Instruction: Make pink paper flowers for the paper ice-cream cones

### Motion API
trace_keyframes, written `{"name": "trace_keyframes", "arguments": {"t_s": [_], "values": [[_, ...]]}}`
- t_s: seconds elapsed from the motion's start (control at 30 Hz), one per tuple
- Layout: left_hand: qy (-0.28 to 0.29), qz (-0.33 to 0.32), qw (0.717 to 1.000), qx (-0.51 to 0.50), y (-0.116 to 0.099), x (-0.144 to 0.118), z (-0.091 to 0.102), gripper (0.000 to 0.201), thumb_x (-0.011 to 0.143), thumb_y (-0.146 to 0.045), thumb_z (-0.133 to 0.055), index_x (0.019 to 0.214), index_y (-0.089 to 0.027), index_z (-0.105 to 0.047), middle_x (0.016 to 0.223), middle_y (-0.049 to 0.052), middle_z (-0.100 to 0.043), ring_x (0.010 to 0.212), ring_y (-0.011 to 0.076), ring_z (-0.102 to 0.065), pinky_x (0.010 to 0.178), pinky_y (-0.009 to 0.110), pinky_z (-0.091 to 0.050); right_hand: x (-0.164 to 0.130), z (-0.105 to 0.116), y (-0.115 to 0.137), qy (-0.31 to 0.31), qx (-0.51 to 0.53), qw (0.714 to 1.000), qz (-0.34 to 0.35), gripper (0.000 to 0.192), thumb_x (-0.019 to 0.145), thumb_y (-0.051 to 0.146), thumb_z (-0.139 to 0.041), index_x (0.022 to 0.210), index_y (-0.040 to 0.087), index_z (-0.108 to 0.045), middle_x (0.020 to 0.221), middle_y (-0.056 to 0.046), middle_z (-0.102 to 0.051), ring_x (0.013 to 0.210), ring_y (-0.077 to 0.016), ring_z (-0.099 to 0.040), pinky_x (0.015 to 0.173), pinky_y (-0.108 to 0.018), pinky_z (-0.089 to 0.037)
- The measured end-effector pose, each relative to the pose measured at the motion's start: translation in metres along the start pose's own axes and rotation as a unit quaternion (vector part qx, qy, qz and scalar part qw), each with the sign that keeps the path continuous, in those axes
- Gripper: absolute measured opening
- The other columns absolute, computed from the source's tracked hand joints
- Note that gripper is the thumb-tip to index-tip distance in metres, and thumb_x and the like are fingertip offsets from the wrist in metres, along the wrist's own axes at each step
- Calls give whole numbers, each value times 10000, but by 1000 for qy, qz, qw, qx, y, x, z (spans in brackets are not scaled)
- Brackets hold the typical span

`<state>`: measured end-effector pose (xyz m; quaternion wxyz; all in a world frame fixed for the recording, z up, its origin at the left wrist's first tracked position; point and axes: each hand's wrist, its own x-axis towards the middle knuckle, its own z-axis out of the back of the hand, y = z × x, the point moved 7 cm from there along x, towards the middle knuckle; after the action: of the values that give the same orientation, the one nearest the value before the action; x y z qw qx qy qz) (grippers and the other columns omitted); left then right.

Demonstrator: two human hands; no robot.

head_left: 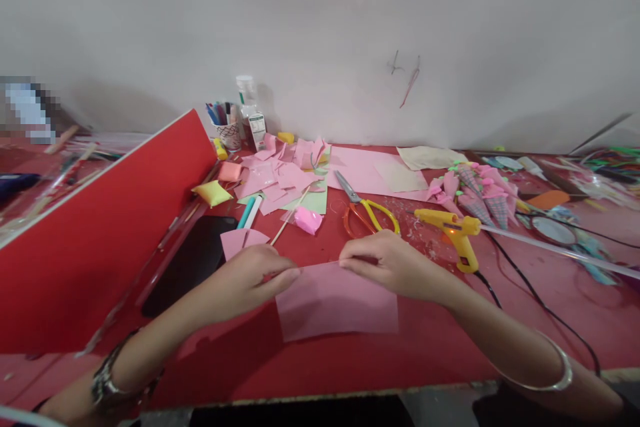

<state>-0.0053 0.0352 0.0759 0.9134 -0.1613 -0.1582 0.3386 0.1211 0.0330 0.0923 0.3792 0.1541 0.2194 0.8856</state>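
Note:
A square pink paper sheet (336, 303) lies flat on the red table (430, 340) in front of me. My left hand (250, 277) pinches its far left corner. My right hand (387, 263) grips the far edge towards the right corner. Both hands rest on the table at the sheet's top edge. A thin stick seems to run along that edge between my fingers, though it is hard to make out.
Scissors (363, 210) with orange and yellow handles and a yellow glue gun (453, 230) with its black cord lie just beyond my right hand. Pink paper scraps (280, 177), paper cones (475, 197), a pen cup (225, 127), a bottle (249, 113). A red divider (100, 233) stands left, beside a black phone (193, 260).

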Motion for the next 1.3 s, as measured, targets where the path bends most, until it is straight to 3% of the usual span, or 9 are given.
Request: {"name": "trace_keyframes", "arguments": {"t_s": [0.17, 0.27, 0.33, 0.47, 0.83, 1.0, 1.07, 1.17, 1.3], "values": [[29, -36, 990, 132, -7, 7, -20, 513, 903, -240, -136, 553, -150, -500, 441, -6, -480, 405, 107, -427, 422, 217, -260, 9, -7, 8, -45, -210, 975, 55, 225, 778, 139, -425, 601, 149, -564, 540, 13, -568, 508, -80, -437, 715, -274, -350], [0, -65, 981, 181, -14, 11, -23, 578, 904, -247, -65, 565, -149, -523, 411, -1, -450, 359, 113, -367, 399, 241, -197, 15, -16, 24, -94, -236, 959, 128, 203, 743, 128, -411, 603, 155, -556, 518, 26, -545, 498, -82, -421, 735, -283, -345], [-18, -57, 984, 168, -14, 11, -23, 596, 905, -280, -59, 553, -147, -521, 406, -3, -435, 358, 109, -355, 399, 239, -196, 17, -19, 29, -128, -220, 956, 148, 205, 706, 120, -395, 555, 164, -527, 468, 41, -505, 457, -77, -380, 619, -239, -342], [-16, -24, 995, 99, -10, 6, -20, 583, 904, -320, -83, 571, -149, -529, 420, -11, -440, 382, 102, -389, 419, 225, -240, 18, -18, 20, -153, -160, 968, 116, 172, 638, 142, -398, 488, 180, -473, 409, 63, -424, 412, -67, -312, 443, -211, -216], [29, 47, 998, -25, 17, -14, -11, 446, 887, -320, -209, 570, -163, -480, 496, -34, -475, 451, 83, -438, 458, 194, -286, -13, 5, -23, -153, -201, 966, 50, 210, 637, 102, -367, 460, 163, -465, 419, 46, -408, 423, -62, -302, 471, -204, -243], [34, 58, 997, -25, 18, -12, -11, 443, 884, -329, -224, 535, -162, -439, 472, -46, -438, 434, 78, -402, 445, 191, -277, -23, 28, -31, -231, -173, 957, 1, 200, 707, 113, -386, 584, 159, -537, 541, 2, -543, 526, -95, -457, 544, -211, -339], [50, 58, 997, -31, 15, -9, -12, 443, 888, -326, -224, 563, -162, -476, 497, -42, -486, 449, 80, -428, 447, 192, -282, -20, 26, -21, -215, -147, 965, 22, 180, 756, 152, -400, 713, 151, -575, 661, -25, -598, 621, -115, -510, 605, -226, -375], [50, 46, 998, 9, 11, -4, -11, 451, 889, -313, -229, 581, -163, -522, 496, -35, -526, 444, 90, -452, 437, 201, -286, -9, 5, -4, -100, -171, 978, 66, 203, 818, 227, -415, 756, 154, -594, 732, -36, -621, 669, -129, -527, 628, -241, -364], [-106, 3, 983, 147, 1, 5, 6, 298, 857, -263, -343, 741, -168, -600, 670, 9, -644, 595, 141, -555, 543, 239, -364, 3, -17, -6, -10, -210, 978, 8, 290, 857, 280, -383, 698, 150, -588, 590, -21, -601, 547, -117, -494, 532, -231, -285]]}}
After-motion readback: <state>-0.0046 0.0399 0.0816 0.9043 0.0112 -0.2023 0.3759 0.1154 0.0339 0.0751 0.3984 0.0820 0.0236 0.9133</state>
